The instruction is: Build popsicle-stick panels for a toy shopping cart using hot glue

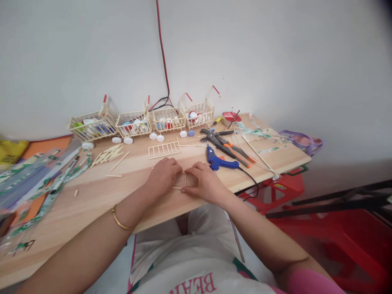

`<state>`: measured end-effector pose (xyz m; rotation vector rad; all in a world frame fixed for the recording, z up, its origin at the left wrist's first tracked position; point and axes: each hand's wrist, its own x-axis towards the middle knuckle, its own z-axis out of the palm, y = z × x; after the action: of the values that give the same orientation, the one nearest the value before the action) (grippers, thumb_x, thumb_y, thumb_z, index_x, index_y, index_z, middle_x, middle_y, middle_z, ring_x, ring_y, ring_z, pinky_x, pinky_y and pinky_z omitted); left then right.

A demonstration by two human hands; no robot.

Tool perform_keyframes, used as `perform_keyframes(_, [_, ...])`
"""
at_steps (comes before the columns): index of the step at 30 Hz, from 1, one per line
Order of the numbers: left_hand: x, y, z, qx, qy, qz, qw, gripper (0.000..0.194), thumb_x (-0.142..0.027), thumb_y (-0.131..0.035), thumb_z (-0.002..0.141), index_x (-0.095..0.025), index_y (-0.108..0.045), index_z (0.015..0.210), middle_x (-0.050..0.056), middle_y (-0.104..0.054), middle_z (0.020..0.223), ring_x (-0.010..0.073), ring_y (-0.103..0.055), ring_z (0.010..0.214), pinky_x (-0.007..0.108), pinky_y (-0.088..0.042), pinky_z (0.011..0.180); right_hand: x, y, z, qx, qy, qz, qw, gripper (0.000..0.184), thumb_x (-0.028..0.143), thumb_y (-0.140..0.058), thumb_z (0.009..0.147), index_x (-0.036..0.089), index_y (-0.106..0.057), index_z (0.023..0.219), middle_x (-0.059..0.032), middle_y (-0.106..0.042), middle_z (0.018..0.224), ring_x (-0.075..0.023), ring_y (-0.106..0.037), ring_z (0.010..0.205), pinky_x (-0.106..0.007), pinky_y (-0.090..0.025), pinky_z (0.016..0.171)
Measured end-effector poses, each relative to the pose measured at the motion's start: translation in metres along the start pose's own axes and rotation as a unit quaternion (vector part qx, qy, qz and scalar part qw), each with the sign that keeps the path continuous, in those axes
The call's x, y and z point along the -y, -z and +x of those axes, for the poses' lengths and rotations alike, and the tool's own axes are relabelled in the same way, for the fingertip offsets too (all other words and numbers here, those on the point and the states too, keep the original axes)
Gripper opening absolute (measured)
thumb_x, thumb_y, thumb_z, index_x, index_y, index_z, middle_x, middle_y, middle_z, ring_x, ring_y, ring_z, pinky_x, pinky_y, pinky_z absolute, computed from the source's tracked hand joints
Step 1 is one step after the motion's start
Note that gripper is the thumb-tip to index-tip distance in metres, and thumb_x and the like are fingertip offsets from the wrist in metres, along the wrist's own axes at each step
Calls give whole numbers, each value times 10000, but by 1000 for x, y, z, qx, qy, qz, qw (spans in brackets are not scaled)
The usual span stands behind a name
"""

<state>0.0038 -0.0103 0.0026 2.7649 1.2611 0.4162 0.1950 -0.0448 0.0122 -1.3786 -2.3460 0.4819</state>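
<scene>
Near the table's front edge, a small frame of thin wooden sticks (185, 180) lies partly hidden under my fingers. My right hand (204, 181) pinches its right end between thumb and fingers. Fingers curled, my left hand (163, 175) presses on the frame's left part, which it mostly covers. Just beyond the hands lies a finished ladder-like stick panel (164, 150). To the right of my right hand rests a blue hot glue gun (219, 160) with a black cord.
Several stick carts (168, 119) with bottle-cap wheels line the wall. Loose sticks (107, 155) lie left. Pliers (225, 145) with orange handles and a red bowl (231, 117) sit right. Plastic packaging (39, 183) covers the left end; red stools (330, 241) stand beside the table.
</scene>
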Motion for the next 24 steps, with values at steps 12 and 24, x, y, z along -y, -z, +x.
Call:
perform_keyframes(12, [-2,2,-1,2,15,-12,1000,205,-153,-515,849,-177,-715,886,75,-633,828,189,-535,788,319,-410,729,2,1,-1,-3,3,-6,1000,503,441,-729,690,190,-629,1114,-72,-553,979,-223,-506,950,-364,-410,869])
perform_keyframes(24, [-1,1,-2,-8,11,-22,1000,217,-185,-499,867,-172,-711,906,82,-637,838,189,-550,808,320,-420,746,-1,0,-1,-3,13,-8,1000,565,477,-747,660,192,-619,1131,-73,-561,991,-223,-516,949,-361,-411,860])
